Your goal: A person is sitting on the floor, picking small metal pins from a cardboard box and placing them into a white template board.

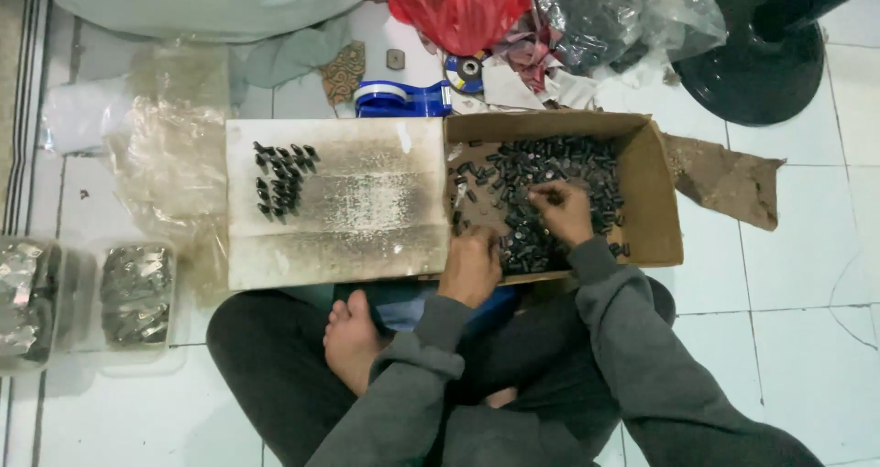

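Head view looks down on a person sitting cross-legged on a tiled floor (788, 274), both hands in a shallow cardboard box (655, 201) filled with small dark metal parts (541, 169). Right hand (561, 212) rests on the heap with fingers curled and pinched narrowly at a few parts near its tips; whether it has one lifted I cannot tell. Left hand (470, 265) lies at the box's near edge, fingers bent down among the parts, its grip hidden by the knuckles. Just left of the box, touching it, lies a pale stained board (367, 201) with a small cluster of sorted parts (282, 181) standing at its far-left corner. Beyond the board sit a blue tape dispenser (401, 98) and a red plastic bag (458, 9). Clear tubs (137, 297) of shiny pieces stand well off to the left, and a black round stand base (752, 64) stands at upper right.
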